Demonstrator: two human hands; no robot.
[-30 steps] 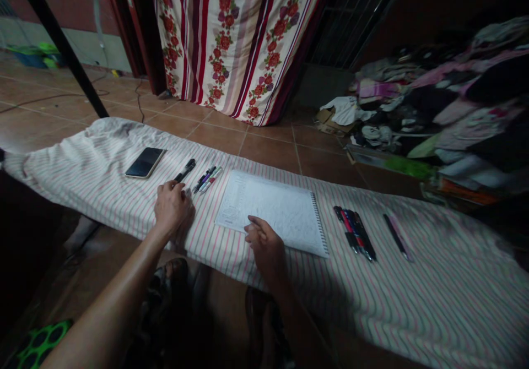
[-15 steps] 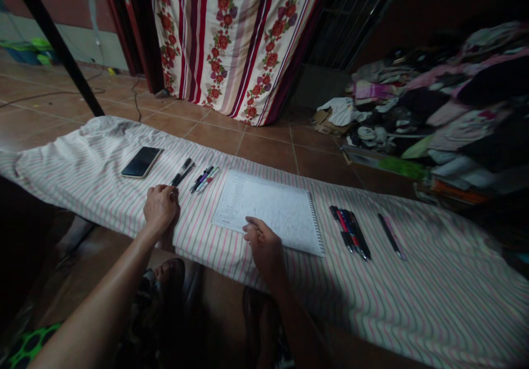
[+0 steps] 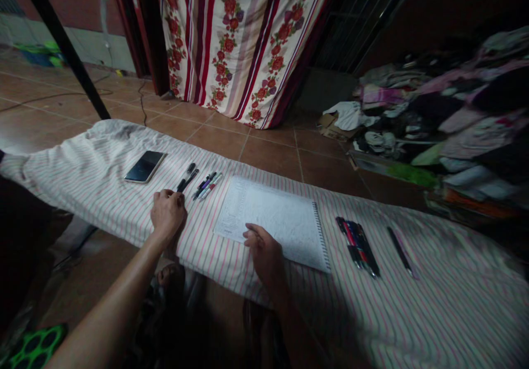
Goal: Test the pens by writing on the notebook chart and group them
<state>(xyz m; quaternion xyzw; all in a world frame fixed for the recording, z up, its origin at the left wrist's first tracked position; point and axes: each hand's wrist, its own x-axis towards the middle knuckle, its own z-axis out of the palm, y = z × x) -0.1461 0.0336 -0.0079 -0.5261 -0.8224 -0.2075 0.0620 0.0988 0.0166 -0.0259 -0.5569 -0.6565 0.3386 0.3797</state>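
**Hands at the pens and the notebook**

Two black pens (image 3: 187,177) lie side by side on a striped cloth (image 3: 433,303), pointing away from the person, left of the middle. The left hand (image 3: 167,215) lies knuckles up with its fingers curled in at the pens' near ends; whether they pinch a pen cannot be told.

Just to the right lies an open spiral notebook (image 3: 276,215). The right hand (image 3: 264,253) rests on its near edge, fingers loosely bent and close together, gripping nothing.

Between the black pens and the notebook lie a few coloured pens (image 3: 206,184). A phone (image 3: 144,166) lies face up further left. Right of the notebook are a bunch of pens (image 3: 357,239) and, apart from it, a single pen (image 3: 400,250). Beyond the cloth are a tiled floor (image 3: 264,148), a flowered curtain (image 3: 243,38) and a heap of clothes (image 3: 454,110).
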